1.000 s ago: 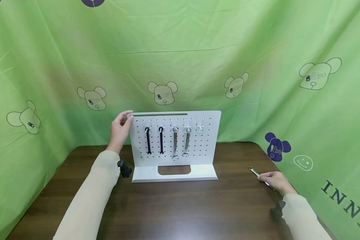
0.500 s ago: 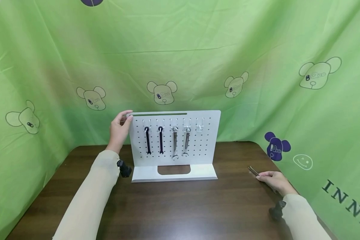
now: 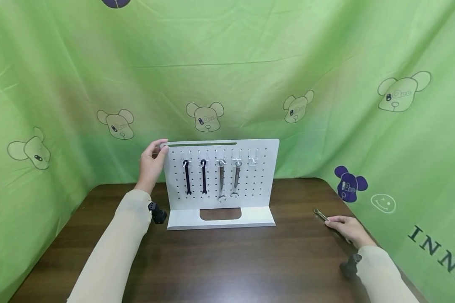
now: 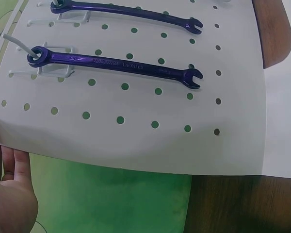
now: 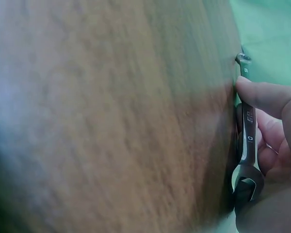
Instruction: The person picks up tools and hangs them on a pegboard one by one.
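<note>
My left hand (image 3: 151, 166) grips the upper left corner of a white pegboard (image 3: 263, 181), thumb in front. In the left wrist view its fingers (image 4: 22, 167) show behind the board's edge. Two dark purple combination wrenches (image 4: 119, 64) and two silver ones (image 3: 221, 176) hang by their ring ends from hooks on the board. Off to the board's right, my right hand (image 3: 349, 229) holds a silver combination wrench (image 5: 250, 131) between thumb and fingers, its ring end pointing away from me. The open end lies near the palm in the right wrist view.
A fifth hook (image 3: 252, 161) at the right of the row bears no wrench. The pegboard's foot (image 3: 183, 219) stands on a dark wooden table (image 3: 227, 256). A green printed curtain (image 3: 250, 84) hangs close behind the table and along both sides.
The wrench in my right hand has turned a little about its length between the fingers. My left hand and the pegboard have stayed in place.
</note>
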`<state>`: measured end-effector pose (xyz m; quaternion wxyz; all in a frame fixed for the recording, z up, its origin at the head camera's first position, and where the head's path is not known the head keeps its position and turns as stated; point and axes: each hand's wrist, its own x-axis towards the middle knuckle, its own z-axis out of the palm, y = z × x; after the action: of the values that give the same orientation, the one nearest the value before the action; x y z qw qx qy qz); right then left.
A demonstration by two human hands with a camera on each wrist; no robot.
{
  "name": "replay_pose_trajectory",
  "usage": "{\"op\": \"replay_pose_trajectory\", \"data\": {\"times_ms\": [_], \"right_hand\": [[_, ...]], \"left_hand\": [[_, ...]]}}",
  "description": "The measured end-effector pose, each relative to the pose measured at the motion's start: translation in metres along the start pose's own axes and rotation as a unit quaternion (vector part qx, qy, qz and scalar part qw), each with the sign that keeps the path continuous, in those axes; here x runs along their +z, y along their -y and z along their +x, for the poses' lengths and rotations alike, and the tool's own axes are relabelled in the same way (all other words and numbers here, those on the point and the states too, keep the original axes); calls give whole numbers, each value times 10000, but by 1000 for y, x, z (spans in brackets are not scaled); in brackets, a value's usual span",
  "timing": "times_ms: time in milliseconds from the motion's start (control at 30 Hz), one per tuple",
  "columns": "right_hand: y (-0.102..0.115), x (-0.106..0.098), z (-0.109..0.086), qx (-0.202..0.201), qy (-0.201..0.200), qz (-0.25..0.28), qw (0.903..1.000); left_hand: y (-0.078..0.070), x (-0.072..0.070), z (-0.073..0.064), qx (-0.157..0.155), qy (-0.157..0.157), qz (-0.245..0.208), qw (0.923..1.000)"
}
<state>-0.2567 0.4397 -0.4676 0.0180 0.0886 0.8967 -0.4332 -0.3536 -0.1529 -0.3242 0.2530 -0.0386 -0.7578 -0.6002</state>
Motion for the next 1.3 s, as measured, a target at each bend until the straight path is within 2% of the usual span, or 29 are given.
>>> {"op": "replay_pose_trajectory", "data": {"times_ms": [333,467,933,1100,1300], "right_hand": [[3,4,1,-267,-226,-496,9982],[4,5,1,-259,-275,-539,9978],[17,4,-1,-377,-151,-235,9989],[24,10,-3,-385,2,73,9992],[38,19,-2,-681,113,348,9970]], "left_hand": [[-2,-2,-1,-11,33,25,10000],[-2,-1,-1,-16,36,33,10000],[-2,-1,-1,-22,32,62,10000],[-3,-1,-1,-41,43,55,10000],[-2,-1,-1,-69,30,30,10000]]}}
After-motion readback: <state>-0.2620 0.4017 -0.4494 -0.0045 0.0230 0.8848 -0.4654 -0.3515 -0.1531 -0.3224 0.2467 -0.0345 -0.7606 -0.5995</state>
